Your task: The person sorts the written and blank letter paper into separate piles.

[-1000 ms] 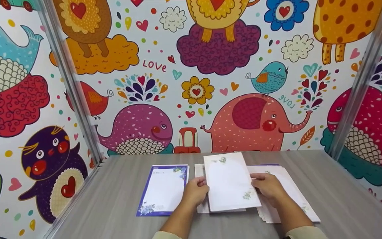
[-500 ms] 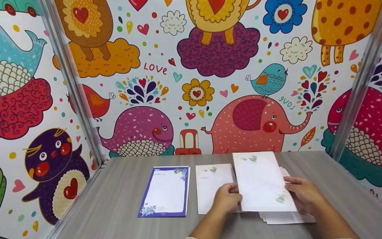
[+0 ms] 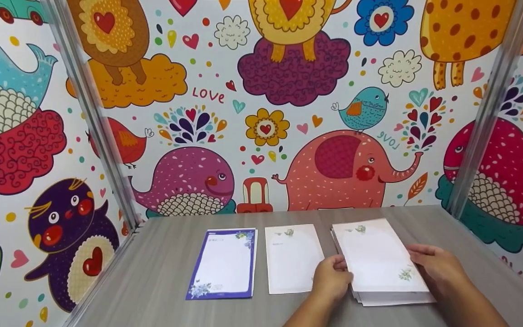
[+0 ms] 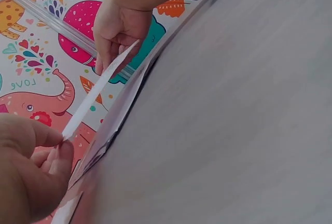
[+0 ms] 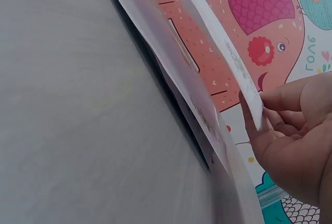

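A pale sheet of floral letter paper (image 3: 375, 259), with green leaf sprigs at its top left and lower right, lies close over the right-hand stack of paper (image 3: 393, 299). My left hand (image 3: 332, 279) pinches the sheet's left edge between thumb and fingers. At the opposite edge, my right hand (image 3: 441, 268) grips it the same way. Both wrist views show the held sheet (image 5: 236, 60) edge-on, with a gap between it and the stack (image 5: 171, 73) beneath. Most of the stack is hidden under the sheet in the head view.
Left of the stack lies a similar pale floral sheet (image 3: 291, 261). Farther left is a purple-bordered sheet with blue flowers (image 3: 225, 263). All rest on a grey wood-grain table (image 3: 161, 263), backed by cartoon-printed wall panels (image 3: 261, 91) with metal corner posts (image 3: 102, 122).
Both hands have carried the sheet rightward from over the middle sheet and lowered it toward the right stack. The middle sheet has come into view.
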A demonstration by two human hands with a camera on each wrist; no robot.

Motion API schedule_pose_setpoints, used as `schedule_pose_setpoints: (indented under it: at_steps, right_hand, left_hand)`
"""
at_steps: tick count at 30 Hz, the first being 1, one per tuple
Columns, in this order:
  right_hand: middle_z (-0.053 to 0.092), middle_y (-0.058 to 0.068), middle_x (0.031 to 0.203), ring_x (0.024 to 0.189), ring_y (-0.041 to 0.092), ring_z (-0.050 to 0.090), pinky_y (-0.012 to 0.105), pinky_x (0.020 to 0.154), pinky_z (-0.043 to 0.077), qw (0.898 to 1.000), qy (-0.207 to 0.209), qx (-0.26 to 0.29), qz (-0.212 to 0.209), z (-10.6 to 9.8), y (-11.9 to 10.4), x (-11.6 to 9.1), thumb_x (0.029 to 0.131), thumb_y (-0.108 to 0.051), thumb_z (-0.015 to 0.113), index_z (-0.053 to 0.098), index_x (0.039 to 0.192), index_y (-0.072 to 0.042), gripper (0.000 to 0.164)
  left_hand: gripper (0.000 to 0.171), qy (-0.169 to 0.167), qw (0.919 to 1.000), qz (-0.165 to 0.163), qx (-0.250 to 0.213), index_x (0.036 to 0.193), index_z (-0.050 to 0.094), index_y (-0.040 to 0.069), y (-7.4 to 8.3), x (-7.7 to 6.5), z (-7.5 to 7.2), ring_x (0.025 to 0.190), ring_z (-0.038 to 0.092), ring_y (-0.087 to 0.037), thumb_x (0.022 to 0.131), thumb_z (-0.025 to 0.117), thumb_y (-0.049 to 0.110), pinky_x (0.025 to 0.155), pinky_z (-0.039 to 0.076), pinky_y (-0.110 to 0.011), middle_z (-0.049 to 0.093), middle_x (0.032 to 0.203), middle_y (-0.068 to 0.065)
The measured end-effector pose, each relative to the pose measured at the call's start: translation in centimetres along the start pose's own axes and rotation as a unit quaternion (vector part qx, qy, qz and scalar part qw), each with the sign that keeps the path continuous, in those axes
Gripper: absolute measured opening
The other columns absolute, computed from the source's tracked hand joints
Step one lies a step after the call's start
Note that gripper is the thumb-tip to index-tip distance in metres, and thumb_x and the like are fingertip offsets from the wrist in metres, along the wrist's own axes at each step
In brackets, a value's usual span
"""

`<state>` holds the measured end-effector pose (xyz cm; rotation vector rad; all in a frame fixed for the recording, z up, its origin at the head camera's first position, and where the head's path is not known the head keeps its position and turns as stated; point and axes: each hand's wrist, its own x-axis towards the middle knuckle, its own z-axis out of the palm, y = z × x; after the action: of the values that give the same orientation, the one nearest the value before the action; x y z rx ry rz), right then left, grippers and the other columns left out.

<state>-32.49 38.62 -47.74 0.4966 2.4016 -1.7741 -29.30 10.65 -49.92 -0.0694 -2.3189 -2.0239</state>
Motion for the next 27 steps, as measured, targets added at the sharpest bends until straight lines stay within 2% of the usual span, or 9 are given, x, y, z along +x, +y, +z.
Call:
schedule_pose_setpoints:
  at_steps: [4,6,7,11,13,16,21,24,27]
  right_hand:
    - [0.046,0.029,0.162,0.143,0.045,0.053,0.055,0.12,0.049,1.0,0.008,-0.027,-0.002,0.2,0.3,0.2,0.107,-0.03,0.064,0.049,0.157,-0.002,0.059]
    - [0.045,0.029,0.163,0.145,0.047,0.051,0.058,0.125,0.041,0.999,0.012,-0.038,0.0,0.2,0.5,0.3,0.107,-0.031,0.064,0.05,0.157,-0.003,0.059]
    - [0.046,0.029,0.161,0.143,0.047,0.052,0.059,0.124,0.043,0.999,0.016,-0.046,0.0,0.1,0.6,0.3,0.107,-0.033,0.064,0.05,0.157,-0.003,0.059]
    - [0.061,0.028,0.145,0.12,0.036,0.064,0.044,0.1,0.062,0.998,0.03,-0.06,0.002,-0.3,0.8,0.5,0.107,-0.033,0.063,0.052,0.154,-0.001,0.058]
    - [0.067,0.025,0.135,0.109,0.028,0.067,0.032,0.084,0.062,0.997,0.039,-0.06,-0.002,-0.5,0.8,0.5,0.108,-0.031,0.06,0.051,0.153,0.001,0.056]
    - [0.068,0.023,0.132,0.106,0.024,0.068,0.026,0.078,0.063,0.997,0.051,-0.054,-0.015,-0.6,0.7,0.4,0.109,-0.029,0.057,0.051,0.153,0.002,0.054]
    - [0.059,0.025,0.149,0.12,0.029,0.067,0.032,0.096,0.064,0.997,0.046,-0.044,-0.043,0.3,0.1,-0.1,0.108,-0.04,0.06,0.051,0.155,-0.002,0.061]
    - [0.051,0.024,0.161,0.136,0.036,0.061,0.042,0.113,0.057,0.998,0.014,-0.02,-0.059,1.5,-0.6,-0.4,0.107,-0.05,0.06,0.046,0.16,-0.005,0.07]
    - [0.046,0.022,0.166,0.147,0.039,0.054,0.051,0.122,0.048,0.996,-0.011,-0.008,-0.083,3.4,-1.5,-0.6,0.105,-0.056,0.059,0.041,0.164,-0.008,0.077]
  left_hand:
    - [0.037,-0.003,0.9996,0.004,0.027,0.117,0.075,0.0,-0.3,-0.1,-0.2,0.089,0.068,-0.009,0.08,0.074,-0.007,0.079,0.06,-0.022,0.073,0.097,-0.001]
    - [0.034,-0.007,0.9992,0.007,0.039,0.114,0.077,0.001,-0.4,-0.2,-0.3,0.087,0.067,-0.007,0.081,0.074,-0.005,0.077,0.06,-0.022,0.074,0.095,0.0]
    - [0.032,-0.009,0.9988,0.01,0.046,0.113,0.077,0.001,-0.5,-0.2,-0.3,0.086,0.067,-0.006,0.081,0.074,-0.005,0.077,0.06,-0.022,0.075,0.094,0.001]
    - [0.024,-0.011,0.9969,0.009,0.078,0.106,0.08,0.004,-0.6,-0.1,-0.4,0.085,0.067,-0.007,0.083,0.075,0.001,0.078,0.06,-0.026,0.075,0.091,0.002]
    - [0.021,-0.004,0.9953,0.012,0.096,0.105,0.081,0.005,-0.6,-0.1,-0.5,0.087,0.067,-0.009,0.084,0.075,0.005,0.08,0.06,-0.03,0.075,0.09,0.002]
    - [0.02,0.002,0.9941,0.023,0.106,0.104,0.082,0.007,-0.6,0.0,-0.6,0.089,0.069,-0.012,0.085,0.075,0.008,0.083,0.061,-0.034,0.076,0.092,0.003]
    - [0.019,-0.004,0.9957,0.028,0.088,0.106,0.081,0.008,-0.6,0.2,-1.2,0.09,0.068,-0.009,0.088,0.076,0.011,0.084,0.06,-0.032,0.076,0.094,0.005]
    - [0.021,0.006,0.997,0.039,0.066,0.11,0.08,0.006,-0.6,0.5,-2.1,0.091,0.067,-0.007,0.09,0.075,0.012,0.084,0.059,-0.029,0.075,0.096,0.004]
    - [0.025,0.028,0.9969,0.06,0.043,0.115,0.078,0.003,-0.7,1.2,-3.3,0.093,0.068,-0.008,0.092,0.074,0.012,0.086,0.059,-0.028,0.077,0.099,0.001]
